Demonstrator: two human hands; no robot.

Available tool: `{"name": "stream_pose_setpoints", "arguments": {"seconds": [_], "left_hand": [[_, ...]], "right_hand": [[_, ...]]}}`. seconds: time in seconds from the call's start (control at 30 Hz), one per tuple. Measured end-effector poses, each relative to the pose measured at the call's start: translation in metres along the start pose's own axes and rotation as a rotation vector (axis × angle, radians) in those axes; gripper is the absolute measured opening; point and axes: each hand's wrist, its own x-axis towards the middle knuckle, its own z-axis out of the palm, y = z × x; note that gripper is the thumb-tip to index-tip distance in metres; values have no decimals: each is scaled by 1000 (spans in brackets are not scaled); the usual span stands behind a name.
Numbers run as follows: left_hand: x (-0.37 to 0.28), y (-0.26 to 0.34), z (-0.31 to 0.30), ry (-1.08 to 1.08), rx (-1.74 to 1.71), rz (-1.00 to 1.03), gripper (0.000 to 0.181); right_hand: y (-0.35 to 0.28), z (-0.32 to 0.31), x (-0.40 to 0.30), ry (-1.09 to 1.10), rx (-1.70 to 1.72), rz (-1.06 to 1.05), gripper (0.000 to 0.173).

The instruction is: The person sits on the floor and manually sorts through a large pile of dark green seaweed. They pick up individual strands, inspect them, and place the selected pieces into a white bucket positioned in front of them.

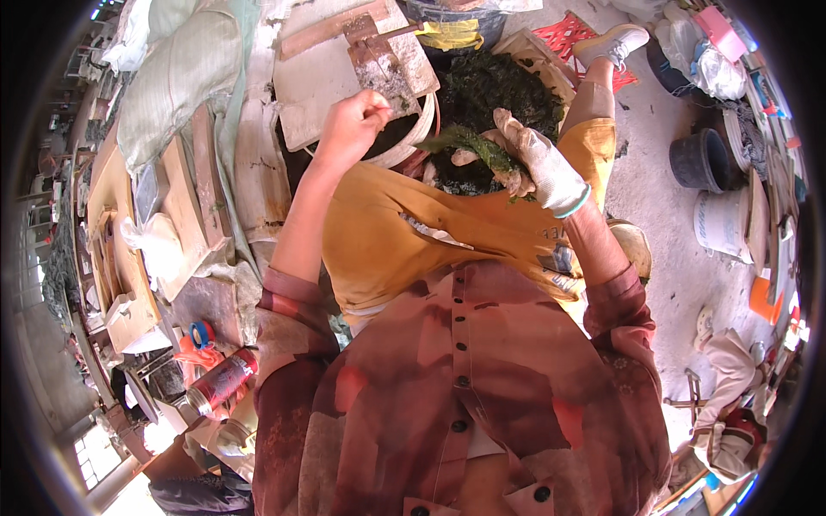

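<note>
My left hand (358,126), bare, is raised with its fingers curled in and the thumb against them; nothing shows between them. It is beside a pale board (313,97) that bears a worn wooden block (381,68) with a metal rod. Under the board curves the white rim of a round container (423,132). My right hand (545,161), in a whitish knit glove with a green cuff, grips a bundle of green seaweed-like strands (474,145) pointing left. Below and beyond it, between my legs, lies a dark green heap (503,84) of similar matter.
A dark tub (461,29) with yellow tape stands beyond the heap, near red netting (564,32). Woven sacks (184,84) and planks (177,206) crowd the left. A spray can (222,380) lies lower left. At right are a black bucket (698,161) and a white bucket (716,219).
</note>
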Motion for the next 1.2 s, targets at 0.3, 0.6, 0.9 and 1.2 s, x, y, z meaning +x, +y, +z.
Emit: {"name": "stream_pose_setpoints", "arguments": {"seconds": [0.3, 0.6, 0.9, 1.2], "left_hand": [[-8, 47, 59, -280, -180, 78, 47], [-10, 63, 42, -124, -302, 169, 13], [-19, 36, 39, 11, -299, -81, 16], [-30, 29, 62, 22, -293, 110, 19]], "right_hand": [[-8, 4, -7, -26, -36, -55, 77], [-1, 0, -2, -286, -291, 144, 32], [40, -25, -5, -292, 314, -29, 26], [51, -6, -35, -117, 165, 148, 25]]}}
